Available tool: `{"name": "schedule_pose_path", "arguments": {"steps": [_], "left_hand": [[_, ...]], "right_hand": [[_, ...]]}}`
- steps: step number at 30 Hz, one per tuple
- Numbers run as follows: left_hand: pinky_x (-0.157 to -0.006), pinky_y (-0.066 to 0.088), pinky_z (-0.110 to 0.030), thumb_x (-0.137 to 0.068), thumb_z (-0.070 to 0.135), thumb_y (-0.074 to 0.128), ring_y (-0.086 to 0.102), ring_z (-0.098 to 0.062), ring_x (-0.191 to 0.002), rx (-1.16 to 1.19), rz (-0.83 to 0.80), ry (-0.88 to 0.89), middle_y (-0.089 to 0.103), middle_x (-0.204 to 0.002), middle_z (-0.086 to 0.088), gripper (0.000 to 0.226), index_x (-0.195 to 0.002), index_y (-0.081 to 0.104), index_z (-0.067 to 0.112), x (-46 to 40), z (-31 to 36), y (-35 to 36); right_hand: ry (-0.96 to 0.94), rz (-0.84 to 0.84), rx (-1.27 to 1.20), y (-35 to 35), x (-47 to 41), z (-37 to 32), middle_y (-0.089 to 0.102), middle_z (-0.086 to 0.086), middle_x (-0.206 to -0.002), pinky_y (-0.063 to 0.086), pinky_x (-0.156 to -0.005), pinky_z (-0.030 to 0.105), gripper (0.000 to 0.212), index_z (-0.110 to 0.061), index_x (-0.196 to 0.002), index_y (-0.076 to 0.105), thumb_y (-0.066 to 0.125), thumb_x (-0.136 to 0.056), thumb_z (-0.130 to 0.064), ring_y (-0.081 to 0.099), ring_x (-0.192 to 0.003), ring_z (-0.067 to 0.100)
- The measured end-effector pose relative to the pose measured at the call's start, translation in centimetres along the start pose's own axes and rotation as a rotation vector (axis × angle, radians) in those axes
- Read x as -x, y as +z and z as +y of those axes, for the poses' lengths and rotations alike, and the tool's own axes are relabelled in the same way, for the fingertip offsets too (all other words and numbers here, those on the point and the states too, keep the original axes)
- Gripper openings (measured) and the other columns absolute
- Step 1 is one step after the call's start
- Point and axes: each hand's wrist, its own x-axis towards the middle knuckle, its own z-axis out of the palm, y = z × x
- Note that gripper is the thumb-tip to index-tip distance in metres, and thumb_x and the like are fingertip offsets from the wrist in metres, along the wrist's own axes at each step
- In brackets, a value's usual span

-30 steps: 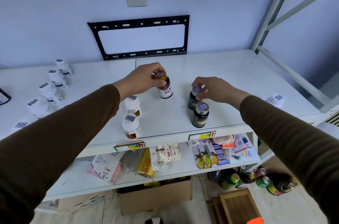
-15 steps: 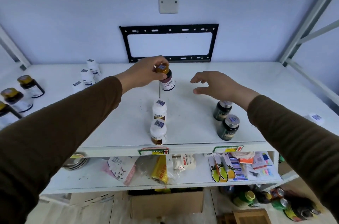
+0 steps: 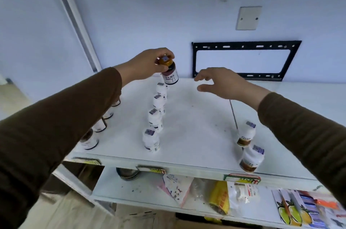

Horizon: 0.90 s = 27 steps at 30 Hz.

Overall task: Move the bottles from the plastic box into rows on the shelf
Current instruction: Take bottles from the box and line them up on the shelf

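Fingers of the left hand [image 3: 146,63] grip the gold cap of a brown bottle [image 3: 169,72], up above the far end of the white bottles' row [image 3: 156,116]. Nearby, the right hand [image 3: 224,82] hangs open over the shelf [image 3: 196,125], holding nothing.

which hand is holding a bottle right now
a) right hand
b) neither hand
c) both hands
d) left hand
d: the left hand grips the gold-capped brown bottle by its cap above the top shelf, while the right hand hovers with fingers spread and holds nothing.
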Motion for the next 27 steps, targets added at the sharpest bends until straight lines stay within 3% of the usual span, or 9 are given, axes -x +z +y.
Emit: {"name": "schedule_pose_path", "arguments": {"steps": [5,12,19,27], "left_hand": [[-0.086,0.042,-0.023,-0.093,0.008,0.061,0.059,-0.016,-0.104,-0.063,-0.004,0.013,0.058,-0.111,0.011,0.036,-0.124,0.058,0.026,1.3,-8.0,-6.4],[-0.088,0.041,-0.029,-0.094,0.010,0.058,0.055,-0.017,-0.112,-0.133,-0.048,-0.031,0.058,-0.121,0.007,0.036,-0.123,0.056,0.031,0.6,-18.1,-9.9],[-0.088,0.042,-0.032,-0.094,0.009,0.056,0.052,-0.022,-0.113,-0.160,-0.136,-0.115,0.057,-0.126,0.001,0.034,-0.121,0.054,0.030,-1.0,-25.7,-9.6],[-0.093,0.043,-0.035,-0.096,0.006,0.055,0.052,-0.025,-0.112,-0.150,-0.231,-0.119,0.057,-0.124,-0.004,0.033,-0.124,0.053,0.024,-2.8,-29.0,-5.9]], "right_hand": [[0.014,0.050,-0.043,3.1,-5.1,-7.3,0.062,-0.015,-0.119,0.048,-0.092,0.035,0.028,-0.036,-0.116,0.060,0.062,-0.090,-0.044,0.058,-0.108,0.011],[0.045,0.021,-0.054,7.1,-8.9,-12.8,0.063,-0.011,-0.117,0.048,-0.093,0.037,0.027,-0.032,-0.115,0.063,0.063,-0.090,-0.041,0.058,-0.108,0.013],[0.065,-0.002,-0.015,8.5,-10.9,-13.9,0.062,-0.011,-0.113,0.045,-0.087,0.030,0.028,-0.032,-0.116,0.063,0.063,-0.090,-0.041,0.056,-0.102,0.012],[0.174,-0.028,0.005,9.3,-11.1,-13.1,0.060,-0.011,-0.111,0.047,-0.090,0.035,0.027,-0.034,-0.115,0.064,0.063,-0.089,-0.042,0.056,-0.103,0.013]]}}
